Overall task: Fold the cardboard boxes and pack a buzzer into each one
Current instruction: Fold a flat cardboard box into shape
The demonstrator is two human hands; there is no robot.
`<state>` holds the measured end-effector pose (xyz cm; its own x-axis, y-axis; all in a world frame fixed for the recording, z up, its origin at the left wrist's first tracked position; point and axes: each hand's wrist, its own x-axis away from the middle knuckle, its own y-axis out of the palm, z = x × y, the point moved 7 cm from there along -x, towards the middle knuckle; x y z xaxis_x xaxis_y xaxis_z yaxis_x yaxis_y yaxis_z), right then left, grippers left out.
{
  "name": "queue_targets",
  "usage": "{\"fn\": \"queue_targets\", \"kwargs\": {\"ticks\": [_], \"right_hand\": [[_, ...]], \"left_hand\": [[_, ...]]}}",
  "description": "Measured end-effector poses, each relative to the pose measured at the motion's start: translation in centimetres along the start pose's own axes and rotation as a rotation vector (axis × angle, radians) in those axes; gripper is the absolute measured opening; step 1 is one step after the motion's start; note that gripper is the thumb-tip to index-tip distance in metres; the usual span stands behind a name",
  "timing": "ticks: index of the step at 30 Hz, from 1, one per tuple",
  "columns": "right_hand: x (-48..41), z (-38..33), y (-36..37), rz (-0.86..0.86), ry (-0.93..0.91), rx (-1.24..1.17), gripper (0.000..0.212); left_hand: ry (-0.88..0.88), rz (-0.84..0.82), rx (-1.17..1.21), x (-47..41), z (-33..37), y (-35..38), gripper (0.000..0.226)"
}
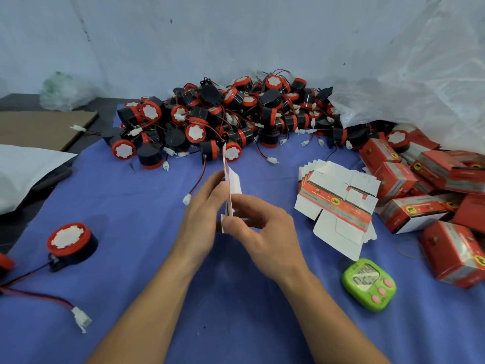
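Both hands hold one flat, unfolded cardboard box (233,179) edge-on above the blue cloth; its white inside and a red edge show. My left hand (202,214) grips it from the left, my right hand (258,224) pinches its lower part from the right. A stack of flat red-and-white box blanks (338,203) lies to the right. A big heap of black-and-red buzzers (225,119) with red wires fills the back. One single buzzer (69,243) sits at the near left, its wire ending in a white connector (82,318).
Several folded red boxes (430,195) are piled at the right edge. A green digital timer (368,284) lies near my right forearm. A clear plastic bag (420,82) rises at the back right. Brown cardboard (39,127) and a white sheet (23,169) lie left.
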<state>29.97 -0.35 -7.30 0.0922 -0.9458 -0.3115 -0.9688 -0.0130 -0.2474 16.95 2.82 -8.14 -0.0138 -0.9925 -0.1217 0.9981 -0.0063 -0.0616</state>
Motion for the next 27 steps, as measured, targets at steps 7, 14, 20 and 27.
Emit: {"fn": "queue_targets", "kwargs": {"ticks": [7,14,20,27], "right_hand": [[0.0,-0.1,-2.7,0.331,-0.014,0.059,0.038],[0.1,-0.3,-2.3,0.304,-0.002,0.154,0.042],[0.2,-1.2,-1.4,0.207,-0.072,0.2,0.035],[0.3,-0.6,-3.6,0.395,-0.029,0.271,0.035]], "left_hand": [[0.057,0.312,-0.226,0.4,0.8,-1.3,0.062],[0.248,0.46,-0.197,1.6,2.6,-1.5,0.063],[0.286,0.42,-0.199,1.9,2.5,-1.2,0.075],[0.313,0.382,-0.286,1.7,2.5,-0.7,0.079]]}}
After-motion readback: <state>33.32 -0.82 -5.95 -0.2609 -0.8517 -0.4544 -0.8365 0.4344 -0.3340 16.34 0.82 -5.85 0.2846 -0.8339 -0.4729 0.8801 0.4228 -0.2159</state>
